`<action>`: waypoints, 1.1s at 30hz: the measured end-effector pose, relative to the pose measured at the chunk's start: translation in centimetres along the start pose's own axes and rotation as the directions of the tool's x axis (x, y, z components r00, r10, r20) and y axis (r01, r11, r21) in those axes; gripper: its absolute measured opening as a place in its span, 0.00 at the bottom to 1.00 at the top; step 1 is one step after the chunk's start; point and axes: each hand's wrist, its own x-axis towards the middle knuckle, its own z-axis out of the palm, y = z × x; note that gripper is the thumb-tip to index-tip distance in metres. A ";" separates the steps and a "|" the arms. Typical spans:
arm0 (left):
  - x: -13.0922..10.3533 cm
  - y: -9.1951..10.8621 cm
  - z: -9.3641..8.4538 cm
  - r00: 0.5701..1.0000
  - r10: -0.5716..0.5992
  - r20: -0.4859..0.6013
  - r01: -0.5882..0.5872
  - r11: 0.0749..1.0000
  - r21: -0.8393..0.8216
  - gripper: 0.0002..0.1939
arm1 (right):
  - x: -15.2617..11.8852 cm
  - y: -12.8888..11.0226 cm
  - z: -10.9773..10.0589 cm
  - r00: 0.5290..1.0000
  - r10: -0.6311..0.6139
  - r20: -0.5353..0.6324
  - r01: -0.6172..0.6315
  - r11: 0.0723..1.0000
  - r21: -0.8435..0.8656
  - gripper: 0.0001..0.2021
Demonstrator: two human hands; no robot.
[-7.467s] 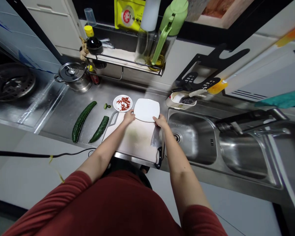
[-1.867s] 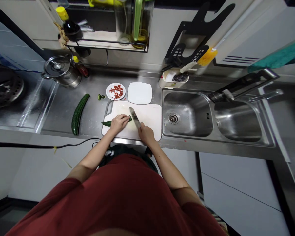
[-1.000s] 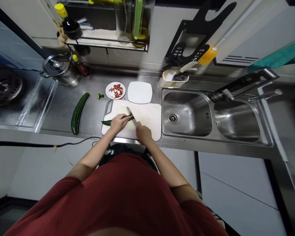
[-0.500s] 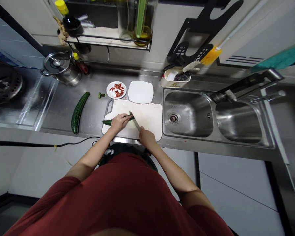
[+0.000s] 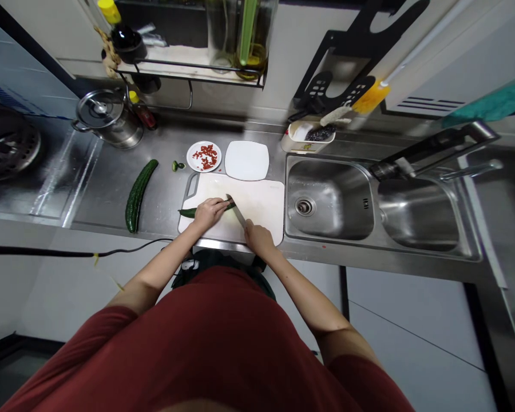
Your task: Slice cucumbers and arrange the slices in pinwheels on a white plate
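Observation:
On the white cutting board (image 5: 257, 197) lies a dark green cucumber (image 5: 187, 213), partly covered by my left hand (image 5: 209, 214), whose fingers press round it near its right end. My right hand (image 5: 260, 237) is closed round the handle of a knife (image 5: 239, 215). The blade slants up and left, meeting the cucumber just right of my left fingertips. A second, whole cucumber (image 5: 140, 194) rests on the steel counter left of the board. Small green cut ends (image 5: 177, 166) lie behind the board's left corner.
Behind the board stand a small plate (image 5: 196, 166) with chopped red pieces and a square white plate (image 5: 246, 161). A double steel sink (image 5: 330, 200) adjoins the board's right side. A lidded pot (image 5: 109, 123) and a yellow-capped bottle (image 5: 142, 111) are at the back left, under a rack (image 5: 189, 70).
Both hands, the cucumber and the knife keep almost the same places. The whole view has shifted very slightly.

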 end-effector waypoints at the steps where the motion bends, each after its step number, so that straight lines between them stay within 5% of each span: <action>1: 0.0 0.0 0.0 1.000 0.003 0.000 -0.003 1.000 0.003 0.15 | 0.1 0.0 -0.1 1.000 0.000 0.002 0.000 1.000 0.003 0.14; 33: 0.1 0.0 -0.1 1.000 0.013 0.000 -0.013 1.000 0.006 0.16 | 1.3 -1.2 -0.9 1.000 0.005 -0.004 -0.005 1.000 0.029 0.13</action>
